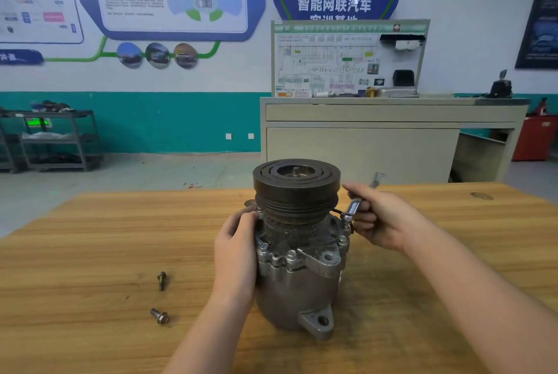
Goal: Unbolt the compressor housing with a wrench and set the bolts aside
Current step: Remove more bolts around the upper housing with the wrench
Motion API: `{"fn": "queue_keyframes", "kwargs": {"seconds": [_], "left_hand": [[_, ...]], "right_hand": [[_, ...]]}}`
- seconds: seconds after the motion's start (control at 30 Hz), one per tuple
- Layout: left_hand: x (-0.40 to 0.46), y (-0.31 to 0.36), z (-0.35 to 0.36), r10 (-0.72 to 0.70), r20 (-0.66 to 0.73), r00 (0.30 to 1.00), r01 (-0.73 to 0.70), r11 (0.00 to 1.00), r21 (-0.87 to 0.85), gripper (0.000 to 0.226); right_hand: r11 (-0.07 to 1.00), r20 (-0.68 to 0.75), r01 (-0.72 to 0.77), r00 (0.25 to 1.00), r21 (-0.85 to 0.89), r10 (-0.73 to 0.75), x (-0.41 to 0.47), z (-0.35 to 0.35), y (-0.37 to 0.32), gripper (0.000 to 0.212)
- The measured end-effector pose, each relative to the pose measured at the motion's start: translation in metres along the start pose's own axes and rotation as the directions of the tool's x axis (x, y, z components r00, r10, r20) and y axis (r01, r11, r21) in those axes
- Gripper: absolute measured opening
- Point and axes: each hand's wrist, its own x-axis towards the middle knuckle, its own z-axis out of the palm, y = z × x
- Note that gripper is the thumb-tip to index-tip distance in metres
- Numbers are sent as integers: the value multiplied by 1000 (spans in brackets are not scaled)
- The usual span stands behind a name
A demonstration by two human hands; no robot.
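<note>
A grey metal compressor [297, 256] stands upright on the wooden table [90, 237], its black pulley [296, 185] on top. My left hand [237, 248] grips the housing's left side. My right hand [377, 218] holds a silver wrench [353, 206], whose lower end sits on a bolt at the housing's right flange; its far end sticks up past my fingers. Several bolts [291, 254] remain seated around the flange. Two loose bolts lie on the table to the left, one [162, 280] farther away and one [160, 316] closer to me.
Beyond the table stands a beige cabinet [377, 138] carrying a wiring display board [347, 59]. A dark metal shelf rack [54, 141] is at the far left by the teal wall. A red bin [534, 138] stands at far right.
</note>
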Motion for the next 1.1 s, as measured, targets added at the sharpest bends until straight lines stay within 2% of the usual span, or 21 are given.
{"fn": "queue_keyframes", "kwargs": {"seconds": [0.07, 0.13, 0.23, 0.3, 0.4, 0.5, 0.67, 0.83, 0.93, 1.03, 1.1], "left_hand": [[0, 0, 0, -1, 2, 1000, 1, 1000, -3, 21], [1, -1, -1, 5, -4, 1000, -5, 1000, -3, 20], [1, -2, 0, 3, -13, 1000, -3, 1000, -5, 21], [1, -1, 1, -3, -17, 1000, 3, 1000, -5, 21], [0, 0, 2, 0, -16, 1000, 0, 1000, -10, 21], [0, 1, 2, 3, 4, 1000, -3, 1000, 0, 22], [1, 1, 1, 7, 11, 1000, -7, 1000, 12, 22], [2, -1, 1, -1, -3, 1000, 1, 1000, 3, 21], [2, 0, 1, -7, -1, 1000, 7, 1000, 4, 21], [1, 0, 1, -4, 0, 1000, 4, 1000, 10, 21], [1, 0, 1, -2, 1, 1000, 2, 1000, 15, 21]], "right_hand": [[1000, 41, -6, 999, 2, 6, 0, 5, -4, 31], [995, 55, 46, 997, 93, -51, -8, 3, -11, 29], [949, 33, 247, 966, 195, -258, -29, -8, -16, 28], [887, -52, 430, 902, 169, -428, -41, -12, -13, 38], [792, -205, 609, 771, -43, -603, -53, -6, 1, 53], [761, -288, 646, 717, -69, -635, -56, 1, 14, 46], [798, -332, 587, 786, 138, -522, -60, 8, 21, 31], [773, -332, 614, 771, 158, -544, -67, 10, 22, 39], [752, -333, 655, 727, 73, -601, -67, 11, 25, 43], [704, -292, 697, 652, -133, -700, -70, 12, 30, 43], [631, -236, 723, 585, -280, -776, -75, 12, 33, 43]]}}
